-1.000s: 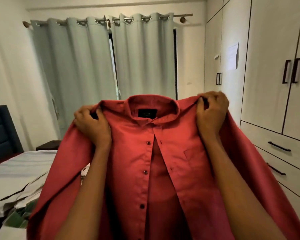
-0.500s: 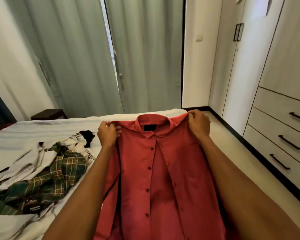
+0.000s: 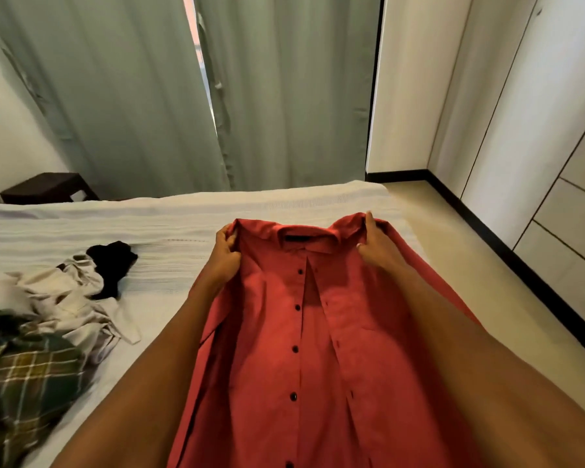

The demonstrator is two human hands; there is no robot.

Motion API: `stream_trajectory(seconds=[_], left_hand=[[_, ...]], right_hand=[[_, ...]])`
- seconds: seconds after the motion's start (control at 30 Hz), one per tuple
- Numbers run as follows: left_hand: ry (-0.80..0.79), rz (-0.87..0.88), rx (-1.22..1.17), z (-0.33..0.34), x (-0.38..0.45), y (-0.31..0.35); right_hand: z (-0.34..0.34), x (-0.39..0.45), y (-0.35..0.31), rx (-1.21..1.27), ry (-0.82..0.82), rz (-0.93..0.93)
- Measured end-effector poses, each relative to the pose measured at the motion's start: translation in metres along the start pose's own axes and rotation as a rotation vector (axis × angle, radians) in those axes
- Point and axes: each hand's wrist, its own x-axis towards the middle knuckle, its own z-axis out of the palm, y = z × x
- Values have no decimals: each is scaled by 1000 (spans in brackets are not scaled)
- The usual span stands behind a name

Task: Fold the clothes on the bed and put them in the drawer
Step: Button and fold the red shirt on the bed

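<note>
A red button-up shirt [image 3: 284,332] lies front side up on the white bed [image 3: 169,224], collar pointing away from me, its placket partly open. My left hand [image 3: 225,255] grips the shirt's left shoulder beside the collar, fingers curled round the cloth. My right hand [image 3: 374,246] pinches the right shoulder, thumb and fingers on the fabric. A heap of unfolded clothes lies at the left: a green plaid shirt [image 3: 24,373], a cream garment [image 3: 65,298] and a black piece [image 3: 112,265]. Wardrobe drawers [image 3: 574,238] stand shut at the right.
Pale green curtains [image 3: 132,96] hang behind the bed. A dark bedside table [image 3: 48,187] stands at the far left. A strip of beige floor [image 3: 460,238] runs between the bed and the wardrobe.
The red shirt came down from held up in front of me onto the bed. Both hands kept hold of its shoulders and moved down and forward.
</note>
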Motion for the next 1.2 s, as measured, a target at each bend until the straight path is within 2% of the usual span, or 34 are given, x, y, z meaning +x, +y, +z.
stream_trajectory(seconds=[0.23,0.37,0.43,0.53,0.57,0.63,0.7,0.77,0.9,1.07,1.2], left_hand=[[-70,-95,25,21,54,-80],[-174,-124,221,29,74,-101],[-133,-6,488,37,72,-105],[-23,304,735,57,65,-109],[-26,350,794,66,59,-107],[-94,368,806,85,50,-106],[-143,318,749,100,42,-104],[-159,242,678,109,37,-104],[-110,167,669,116,32,-106],[-89,119,763,126,29,-98],[-96,15,809,134,29,-95]], right_hand=[[65,54,49,-26,-78,44],[88,77,59,-124,-166,88],[94,76,56,-189,-109,87],[109,66,42,-261,169,-90],[116,60,35,-254,206,-155],[131,46,20,-264,142,-209],[149,34,9,-347,18,-176],[161,28,6,-427,-39,-127],[161,26,2,-420,-42,-58],[153,23,-9,-479,-27,-117],[141,27,-11,-464,-44,-121]])
